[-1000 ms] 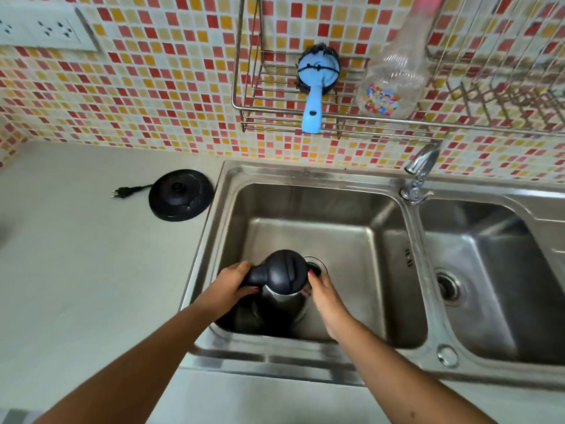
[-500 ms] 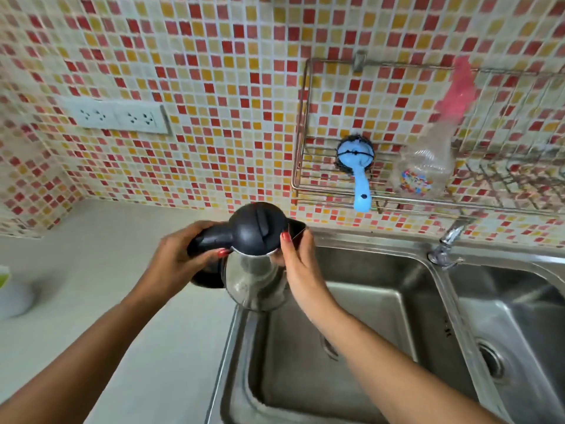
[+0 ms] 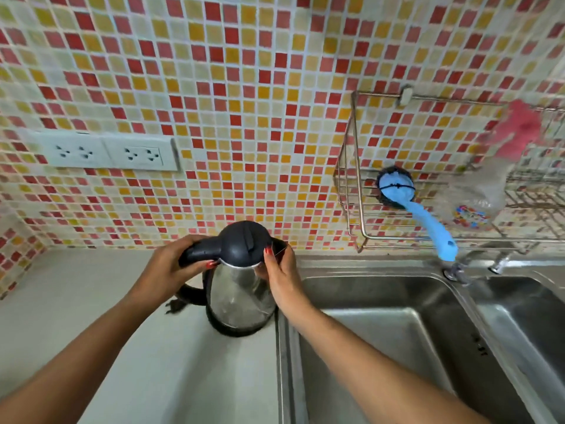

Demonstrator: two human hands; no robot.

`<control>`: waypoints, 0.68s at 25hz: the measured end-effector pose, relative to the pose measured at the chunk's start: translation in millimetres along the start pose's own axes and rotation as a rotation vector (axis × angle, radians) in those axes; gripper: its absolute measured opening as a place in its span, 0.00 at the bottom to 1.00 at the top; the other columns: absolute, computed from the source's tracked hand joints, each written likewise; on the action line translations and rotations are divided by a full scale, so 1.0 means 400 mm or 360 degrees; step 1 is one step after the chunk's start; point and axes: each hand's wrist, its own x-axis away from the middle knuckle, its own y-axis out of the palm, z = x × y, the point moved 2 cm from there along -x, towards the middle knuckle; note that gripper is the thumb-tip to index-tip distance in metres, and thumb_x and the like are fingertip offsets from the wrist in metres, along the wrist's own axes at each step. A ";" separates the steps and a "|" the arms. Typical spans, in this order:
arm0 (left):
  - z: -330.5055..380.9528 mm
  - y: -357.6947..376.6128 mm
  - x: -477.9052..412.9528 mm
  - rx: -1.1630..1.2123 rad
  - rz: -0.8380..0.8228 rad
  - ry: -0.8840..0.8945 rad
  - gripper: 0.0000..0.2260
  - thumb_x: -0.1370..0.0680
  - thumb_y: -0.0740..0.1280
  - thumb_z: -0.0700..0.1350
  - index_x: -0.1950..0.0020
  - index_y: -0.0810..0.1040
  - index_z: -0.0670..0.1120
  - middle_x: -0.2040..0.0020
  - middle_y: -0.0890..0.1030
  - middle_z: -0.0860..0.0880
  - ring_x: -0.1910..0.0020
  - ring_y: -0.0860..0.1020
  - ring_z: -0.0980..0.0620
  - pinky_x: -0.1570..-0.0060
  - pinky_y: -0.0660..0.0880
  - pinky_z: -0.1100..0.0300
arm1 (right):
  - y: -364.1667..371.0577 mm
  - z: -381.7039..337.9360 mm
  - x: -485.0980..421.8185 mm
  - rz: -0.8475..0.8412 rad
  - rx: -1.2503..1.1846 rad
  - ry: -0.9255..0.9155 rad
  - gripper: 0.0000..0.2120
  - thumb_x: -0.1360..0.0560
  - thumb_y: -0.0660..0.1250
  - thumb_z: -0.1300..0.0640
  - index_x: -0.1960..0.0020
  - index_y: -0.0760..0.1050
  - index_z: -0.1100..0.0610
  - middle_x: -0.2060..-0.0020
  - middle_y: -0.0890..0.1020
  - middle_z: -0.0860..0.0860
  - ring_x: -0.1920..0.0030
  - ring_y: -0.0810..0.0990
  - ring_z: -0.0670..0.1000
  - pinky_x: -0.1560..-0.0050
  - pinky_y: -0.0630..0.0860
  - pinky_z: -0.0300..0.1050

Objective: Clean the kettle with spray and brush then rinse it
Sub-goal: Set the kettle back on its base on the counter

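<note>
Kettle (image 3: 241, 295) upright on the bench (image 3: 91, 316), just left of the sink (image 3: 382, 301). Left hand (image 3: 166, 272) wrapped around its handle, arm reaching in from near left. Right hand (image 3: 279, 272) pressed on the right side by the lid, fingers curled on the rim.
</note>
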 end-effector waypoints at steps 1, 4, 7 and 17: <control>-0.016 0.002 -0.014 0.0017 -0.0010 0.0009 0.20 0.27 0.74 0.41 0.47 0.73 0.64 0.52 0.82 0.64 0.51 0.78 0.67 0.52 0.70 0.74 | 0.003 -0.006 -0.008 0.0018 0.0010 0.0001 0.30 0.29 0.58 0.33 0.34 0.62 0.50 0.36 0.74 0.51 0.37 0.75 0.52 0.34 0.71 0.55; -0.040 -0.007 -0.039 0.0031 -0.0036 0.0023 0.20 0.26 0.74 0.42 0.47 0.73 0.65 0.49 0.80 0.62 0.48 0.77 0.65 0.50 0.71 0.68 | 0.004 -0.024 -0.013 0.0013 0.0023 -0.0008 0.22 0.21 0.57 0.44 0.33 0.61 0.54 0.38 0.73 0.49 0.40 0.73 0.47 0.42 0.71 0.37; -0.065 -0.019 -0.041 0.0043 -0.0092 -0.0010 0.20 0.26 0.74 0.41 0.47 0.73 0.64 0.48 0.82 0.58 0.48 0.79 0.61 0.51 0.72 0.65 | 0.018 -0.038 -0.010 0.0016 0.0085 -0.0019 0.21 0.21 0.57 0.44 0.33 0.62 0.53 0.41 0.74 0.47 0.45 0.73 0.44 0.54 0.67 0.27; -0.067 -0.004 -0.014 -0.0050 -0.0042 -0.0034 0.20 0.27 0.74 0.41 0.47 0.73 0.65 0.53 0.79 0.75 0.52 0.78 0.71 0.55 0.70 0.77 | 0.015 -0.007 -0.003 0.0004 0.0188 0.0043 0.23 0.22 0.58 0.44 0.31 0.62 0.54 0.42 0.74 0.47 0.46 0.73 0.42 0.55 0.68 0.27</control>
